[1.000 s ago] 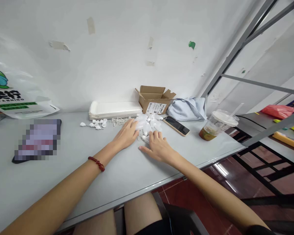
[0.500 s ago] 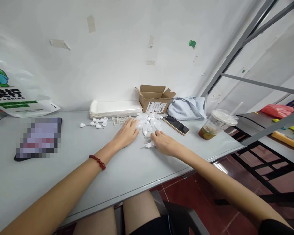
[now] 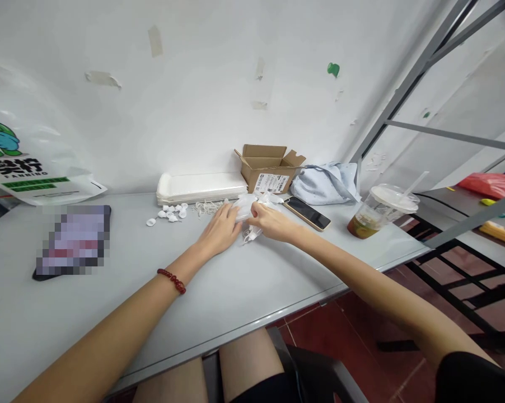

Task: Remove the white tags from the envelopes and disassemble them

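I have the left hand [image 3: 220, 230], fingers apart from thumb, beside heaped translucent white plastic bottles [image 3: 244, 206]; whether the curled right hand [image 3: 273, 221] clamps one, I can't tell.

Along the back edge of the desk [image 3: 244, 296], a carton [image 3: 266, 166] stands between a stack [image 3: 202, 187], left, and a cloth bag [image 3: 322, 183], right; bottles [image 3: 244, 205] lie before it, my left hand [image 3: 219, 230] at their left, my right hand [image 3: 272, 222] over them, a cup [image 3: 368, 215] near the right edge.

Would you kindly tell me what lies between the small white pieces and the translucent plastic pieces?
In the head view, a tangle of pale strands lies between the small white pieces and the translucent plastic pieces, with the left hand partly there too.
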A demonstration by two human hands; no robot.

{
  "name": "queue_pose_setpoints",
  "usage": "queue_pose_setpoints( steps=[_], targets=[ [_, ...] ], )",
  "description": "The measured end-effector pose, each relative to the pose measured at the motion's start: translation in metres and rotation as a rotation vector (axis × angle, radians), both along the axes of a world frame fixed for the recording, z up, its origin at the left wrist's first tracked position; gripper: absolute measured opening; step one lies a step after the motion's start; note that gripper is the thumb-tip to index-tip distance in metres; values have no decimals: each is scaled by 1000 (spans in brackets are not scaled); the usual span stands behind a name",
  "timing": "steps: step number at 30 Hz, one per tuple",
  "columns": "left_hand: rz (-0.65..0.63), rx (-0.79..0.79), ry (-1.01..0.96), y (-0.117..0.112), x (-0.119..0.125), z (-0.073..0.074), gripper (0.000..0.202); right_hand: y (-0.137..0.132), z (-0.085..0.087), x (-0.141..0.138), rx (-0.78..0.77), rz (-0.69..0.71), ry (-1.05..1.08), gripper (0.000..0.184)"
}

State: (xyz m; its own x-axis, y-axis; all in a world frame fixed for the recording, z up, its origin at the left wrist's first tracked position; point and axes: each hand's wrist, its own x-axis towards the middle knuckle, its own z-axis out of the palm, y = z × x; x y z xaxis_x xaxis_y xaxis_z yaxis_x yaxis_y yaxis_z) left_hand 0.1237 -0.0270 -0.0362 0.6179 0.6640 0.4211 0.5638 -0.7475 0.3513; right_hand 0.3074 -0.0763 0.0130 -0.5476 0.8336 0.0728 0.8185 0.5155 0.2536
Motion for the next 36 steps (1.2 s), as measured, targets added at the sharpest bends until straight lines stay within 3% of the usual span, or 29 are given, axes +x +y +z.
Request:
queue_pose_setpoints(
  steps=[6,8,11,13,16,21,30,33,36],
  targets=[
    [-9,-16,16,-1,1,3,45,-20,22,14,160,15,248,17],
    [4,-22,33,-2,0,3,46,-24,32,22,194,-107,363,16],
    [21,-26,50,-2,0,3,47,-22,40,25,151,-429,522,14],
    [26,-22,49,-2,0,3,47,-19,38,19,67,-613,610,15],
    [27,-19,43,-1,-1,2,45,-11,26,3,19,-731,639,18],
    [-1,2,-3,1,-1,-1,43,2,8,-17,102,-748,500,23],
    [-41,4,-25,1,-1,1,43,11,10,-19,-33,-737,355,26],
    [-23,-9,-9,0,-1,1,45,9,19,-8,-64,-724,438,23],
    [-3,-15,29,-1,-2,2,47,1,32,12,-88,-716,685,20]
  ],
)
